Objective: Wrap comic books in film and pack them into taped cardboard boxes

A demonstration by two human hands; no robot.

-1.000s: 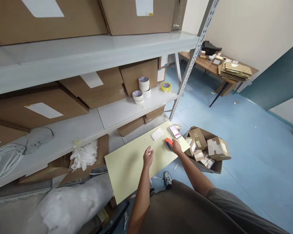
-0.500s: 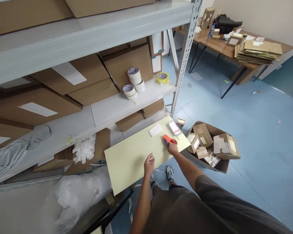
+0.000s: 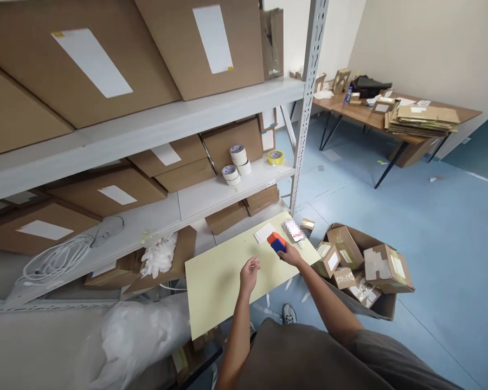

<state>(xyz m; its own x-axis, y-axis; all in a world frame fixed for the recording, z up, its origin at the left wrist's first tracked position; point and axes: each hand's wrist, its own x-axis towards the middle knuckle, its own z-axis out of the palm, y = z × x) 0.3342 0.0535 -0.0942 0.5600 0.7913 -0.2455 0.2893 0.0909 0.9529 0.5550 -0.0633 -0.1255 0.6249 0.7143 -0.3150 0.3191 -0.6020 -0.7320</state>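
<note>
An orange and blue tape dispenser is in my right hand, whose fingers are wrapped round it over the pale yellow board. To the left, my left hand hovers over the board's near half, fingers loosely bent and apart, with nothing visible in them. Some white paper slips lie on the board just beyond the dispenser. Beside them, near the board's right end, is a phone-like object with its face blurred.
A carton of small taped boxes stands on the floor at right. Tape rolls and a yellow roll sit on the shelf ahead. White gloves lie below, plastic wrap at lower left. A wooden table stands behind.
My right hand has lifted and turned the tape dispenser, so more of its blue side shows. My left hand stays nearly in place. The view has tilted up, showing more upper shelf.
</note>
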